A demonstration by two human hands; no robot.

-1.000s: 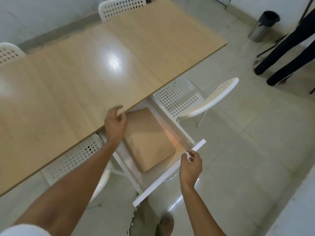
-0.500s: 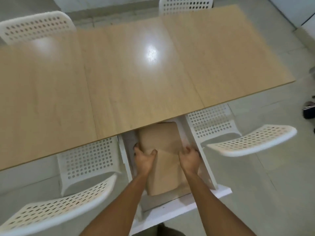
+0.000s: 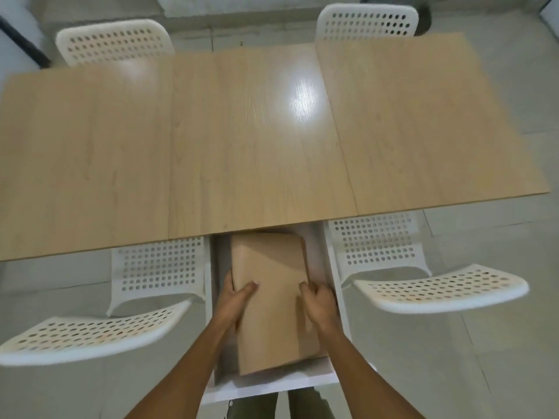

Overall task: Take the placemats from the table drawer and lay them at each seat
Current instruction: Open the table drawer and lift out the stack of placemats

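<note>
A stack of tan placemats [image 3: 272,285] lies in the open white drawer [image 3: 272,388] under the near edge of the wooden table [image 3: 242,146]. My left hand [image 3: 234,300] grips the stack's left edge, thumb on top and fingers under the side. Across from it, my right hand [image 3: 317,300] holds the right edge the same way. The stack's far end sits under the table edge, and its near end rests close to the drawer front.
Two white perforated chairs flank the drawer, one at the left [image 3: 99,331] and one at the right [image 3: 435,288]. Two more white chairs [image 3: 115,43] [image 3: 367,21] stand at the table's far side. The floor is pale tile.
The view has swung square to the table. Both hands went from the table edge and drawer front onto the placemat stack, and now grip its two sides more firmly.
</note>
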